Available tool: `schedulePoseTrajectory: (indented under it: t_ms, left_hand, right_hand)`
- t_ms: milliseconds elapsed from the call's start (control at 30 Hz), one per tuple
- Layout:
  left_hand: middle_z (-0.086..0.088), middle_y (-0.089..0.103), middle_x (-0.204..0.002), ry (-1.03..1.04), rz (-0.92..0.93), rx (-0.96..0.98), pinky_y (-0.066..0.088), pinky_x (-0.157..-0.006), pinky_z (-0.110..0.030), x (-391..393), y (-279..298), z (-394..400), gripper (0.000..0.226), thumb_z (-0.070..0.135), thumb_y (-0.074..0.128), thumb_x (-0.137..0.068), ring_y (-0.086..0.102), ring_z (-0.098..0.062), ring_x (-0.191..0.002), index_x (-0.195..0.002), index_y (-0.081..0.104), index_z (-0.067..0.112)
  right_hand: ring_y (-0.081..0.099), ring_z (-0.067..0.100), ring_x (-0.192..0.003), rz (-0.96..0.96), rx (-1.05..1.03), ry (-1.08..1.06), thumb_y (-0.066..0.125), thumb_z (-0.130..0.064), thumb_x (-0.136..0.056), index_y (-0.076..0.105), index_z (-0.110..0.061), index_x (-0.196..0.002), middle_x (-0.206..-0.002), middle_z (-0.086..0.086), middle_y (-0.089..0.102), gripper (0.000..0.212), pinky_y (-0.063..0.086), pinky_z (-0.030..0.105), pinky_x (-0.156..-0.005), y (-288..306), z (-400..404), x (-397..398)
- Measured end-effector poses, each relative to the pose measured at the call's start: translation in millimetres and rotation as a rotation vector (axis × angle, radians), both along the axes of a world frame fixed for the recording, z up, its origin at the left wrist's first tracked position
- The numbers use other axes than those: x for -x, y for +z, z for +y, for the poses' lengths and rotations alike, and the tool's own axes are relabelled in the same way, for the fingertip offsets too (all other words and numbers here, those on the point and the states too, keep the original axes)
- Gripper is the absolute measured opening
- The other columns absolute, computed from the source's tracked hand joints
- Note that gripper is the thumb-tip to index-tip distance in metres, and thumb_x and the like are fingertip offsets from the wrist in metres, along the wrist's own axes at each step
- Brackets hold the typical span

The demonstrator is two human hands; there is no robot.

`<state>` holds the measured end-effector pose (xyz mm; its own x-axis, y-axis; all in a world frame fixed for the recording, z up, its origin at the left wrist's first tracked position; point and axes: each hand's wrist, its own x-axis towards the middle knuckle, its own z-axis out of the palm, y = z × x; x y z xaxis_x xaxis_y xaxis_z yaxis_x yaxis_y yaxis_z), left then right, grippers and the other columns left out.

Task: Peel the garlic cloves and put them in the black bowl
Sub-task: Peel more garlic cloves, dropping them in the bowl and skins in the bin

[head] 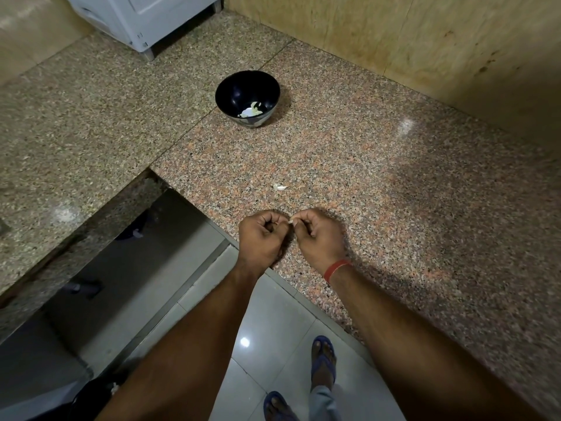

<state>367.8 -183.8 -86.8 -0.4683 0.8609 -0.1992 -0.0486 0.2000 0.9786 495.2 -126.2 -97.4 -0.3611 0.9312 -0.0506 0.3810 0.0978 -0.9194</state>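
Observation:
The black bowl (247, 97) stands on the granite counter (364, 177), far ahead of my hands, with pale garlic pieces (252, 110) at its bottom. Near the counter's front edge my left hand (261, 235) and my right hand (315, 235) meet, fingers curled. Between their fingertips they pinch a small garlic clove (290, 220), mostly hidden by the fingers. A white scrap of garlic or peel (280, 187) lies on the counter between my hands and the bowl.
A white appliance (142, 19) stands at the back left. A wooden panel wall (425, 41) runs along the right back. The counter is L-shaped, with a dark gap (127, 268) at left. Below are floor tiles and my feet in blue sandals (323, 360).

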Motion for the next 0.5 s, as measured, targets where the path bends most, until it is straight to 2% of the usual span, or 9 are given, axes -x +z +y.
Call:
schedulePoseTrajectory:
  t_ms: [167,333,500]
  left_hand:
    - [-0.017,0.052,-0.048,0.002,-0.059,0.006,0.039,-0.041,-0.026,1.5,-0.7,0.1,0.012,-0.003,0.059,-0.099,0.041,-0.018,-0.034,-0.09,0.067,-0.007]
    - [-0.008,0.054,-0.046,0.027,-0.063,0.005,0.038,-0.041,-0.025,0.6,0.4,0.0,0.012,-0.004,0.057,-0.1,0.041,-0.019,-0.032,-0.09,0.064,-0.008]
    - [-0.015,0.055,-0.052,0.06,-0.059,-0.004,0.039,-0.04,-0.027,1.0,-1.2,1.1,0.011,-0.002,0.059,-0.099,0.042,-0.019,-0.033,-0.09,0.062,-0.008]
  right_hand:
    - [0.067,0.008,-0.074,0.013,0.013,-0.005,0.064,-0.014,-0.097,0.072,-0.022,-0.098,-0.083,-0.01,0.071,0.011,0.059,0.033,-0.068,-1.7,0.2,1.1]
    - [0.06,0.009,-0.062,0.087,0.12,-0.035,0.062,-0.015,-0.1,0.071,-0.023,-0.101,-0.071,-0.01,0.065,0.012,0.048,0.027,-0.058,-2.8,0.3,-0.4]
    - [0.059,0.011,-0.058,0.123,0.176,-0.068,0.06,-0.017,-0.102,0.069,-0.023,-0.103,-0.068,-0.004,0.064,0.011,0.051,0.029,-0.054,2.7,-0.1,-0.8]
